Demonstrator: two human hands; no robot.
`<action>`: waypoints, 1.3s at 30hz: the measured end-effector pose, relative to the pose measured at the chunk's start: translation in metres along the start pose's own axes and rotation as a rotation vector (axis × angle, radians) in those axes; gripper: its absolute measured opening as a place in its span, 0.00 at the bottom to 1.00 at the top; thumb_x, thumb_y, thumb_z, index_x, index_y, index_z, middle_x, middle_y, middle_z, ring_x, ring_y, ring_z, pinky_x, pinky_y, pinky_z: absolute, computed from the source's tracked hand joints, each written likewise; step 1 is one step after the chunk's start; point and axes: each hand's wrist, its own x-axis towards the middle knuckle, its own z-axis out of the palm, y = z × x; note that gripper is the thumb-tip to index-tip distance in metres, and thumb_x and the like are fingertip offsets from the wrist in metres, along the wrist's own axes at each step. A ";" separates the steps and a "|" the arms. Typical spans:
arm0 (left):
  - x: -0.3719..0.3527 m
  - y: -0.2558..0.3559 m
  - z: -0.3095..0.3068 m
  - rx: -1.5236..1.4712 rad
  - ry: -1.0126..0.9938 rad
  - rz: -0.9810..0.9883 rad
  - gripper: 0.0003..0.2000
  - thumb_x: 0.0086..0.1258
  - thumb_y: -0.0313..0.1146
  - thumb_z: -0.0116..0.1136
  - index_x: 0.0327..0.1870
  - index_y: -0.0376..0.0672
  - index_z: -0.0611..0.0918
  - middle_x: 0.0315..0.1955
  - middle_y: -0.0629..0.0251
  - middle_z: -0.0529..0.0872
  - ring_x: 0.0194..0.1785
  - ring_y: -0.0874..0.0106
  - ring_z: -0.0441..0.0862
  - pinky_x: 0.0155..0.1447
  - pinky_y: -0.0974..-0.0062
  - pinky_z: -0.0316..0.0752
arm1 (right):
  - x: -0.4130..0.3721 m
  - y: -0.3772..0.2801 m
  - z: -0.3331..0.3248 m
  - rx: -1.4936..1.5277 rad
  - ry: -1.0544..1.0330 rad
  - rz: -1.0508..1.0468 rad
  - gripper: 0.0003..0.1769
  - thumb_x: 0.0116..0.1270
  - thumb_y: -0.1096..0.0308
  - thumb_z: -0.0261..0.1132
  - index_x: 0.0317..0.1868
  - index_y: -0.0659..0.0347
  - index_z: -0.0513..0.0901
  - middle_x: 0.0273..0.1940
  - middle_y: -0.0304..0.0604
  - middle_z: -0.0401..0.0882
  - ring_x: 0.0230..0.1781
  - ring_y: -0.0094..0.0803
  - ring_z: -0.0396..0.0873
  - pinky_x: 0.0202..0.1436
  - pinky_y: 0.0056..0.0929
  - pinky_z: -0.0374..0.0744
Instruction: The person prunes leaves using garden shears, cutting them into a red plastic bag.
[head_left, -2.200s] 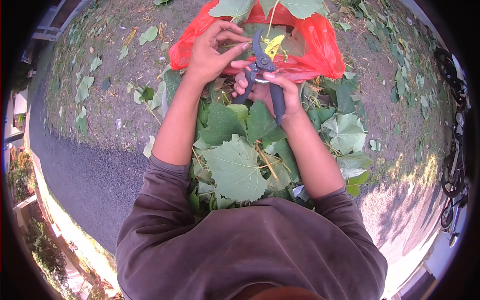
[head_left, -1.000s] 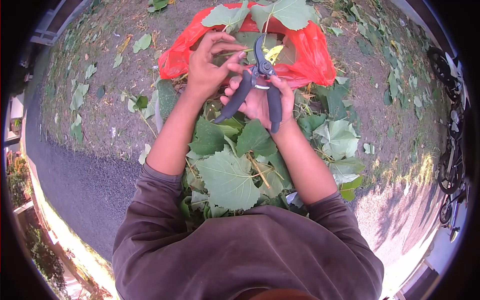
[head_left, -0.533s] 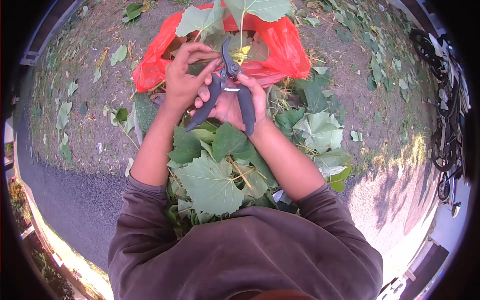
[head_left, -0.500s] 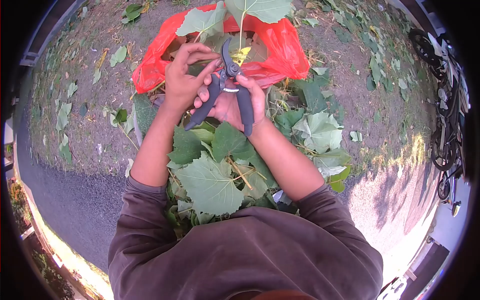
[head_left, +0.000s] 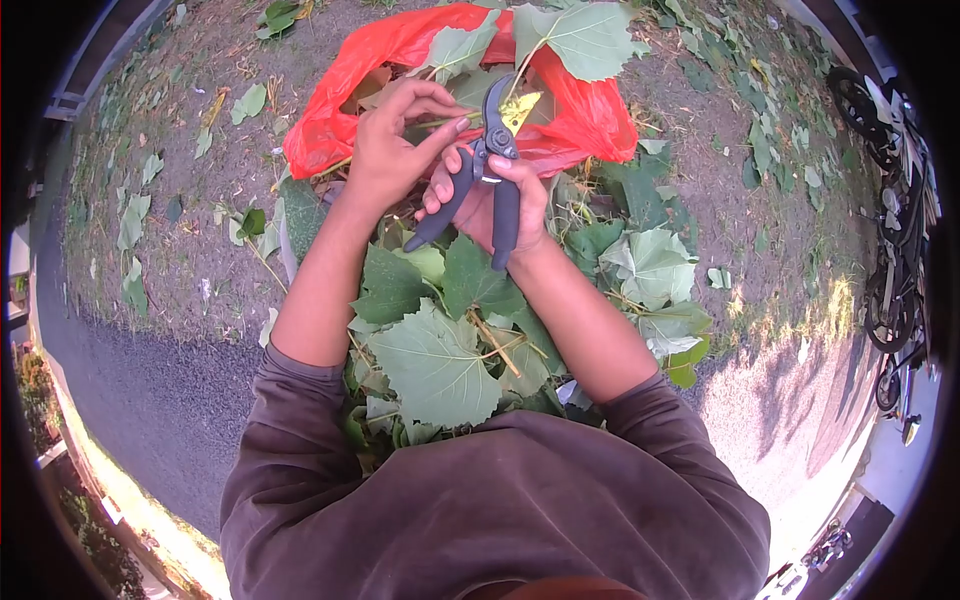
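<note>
My right hand (head_left: 505,205) is closed around a pair of pruning shears (head_left: 503,140) with dark handles, a dark hooked blade and a yellow blade. The blades stand apart and point up, away from me. Just left of them, my left hand (head_left: 397,140) pinches a thin green stem (head_left: 440,122) that runs toward the shears. A large pale green leaf (head_left: 580,40) and a smaller leaf (head_left: 460,50) rise beyond the blades; its stem passes close behind the shears. Behind both hands a red plastic bag (head_left: 345,110) lies with its mouth spread, leaves inside.
Close to my body lies a heap of cut leaves (head_left: 435,360), with more leaves (head_left: 650,265) to the right of my forearm. Scattered leaves dot the bare soil (head_left: 740,260). Parked motorcycles (head_left: 890,220) line the right side. Dark pavement (head_left: 160,400) is at the left.
The shears have tilted right, and more of the yellow blade shows. Both hands and the whole scene sit slightly further right in view. My left hand keeps its pinch on the stem.
</note>
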 end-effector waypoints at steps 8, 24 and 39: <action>0.002 -0.003 -0.002 -0.005 -0.011 0.030 0.16 0.74 0.18 0.70 0.58 0.33 0.79 0.51 0.55 0.93 0.59 0.71 0.91 0.68 0.71 0.82 | -0.001 -0.005 0.007 -0.142 0.183 0.029 0.26 0.78 0.41 0.55 0.44 0.59 0.76 0.32 0.45 0.81 0.35 0.42 0.83 0.45 0.45 0.84; -0.002 0.003 -0.012 -0.013 -0.068 -0.207 0.10 0.76 0.19 0.67 0.55 0.34 0.90 0.48 0.61 0.94 0.47 0.76 0.91 0.54 0.76 0.85 | 0.001 -0.002 -0.001 0.080 -0.058 0.061 0.41 0.73 0.32 0.56 0.64 0.66 0.76 0.52 0.57 0.83 0.58 0.55 0.84 0.69 0.58 0.78; 0.002 0.004 -0.009 0.206 -0.071 0.193 0.09 0.73 0.19 0.69 0.51 0.34 0.92 0.48 0.58 0.96 0.53 0.69 0.93 0.62 0.71 0.86 | -0.006 -0.006 -0.005 0.082 -0.005 0.087 0.23 0.82 0.44 0.53 0.39 0.55 0.73 0.29 0.42 0.75 0.31 0.36 0.77 0.40 0.41 0.79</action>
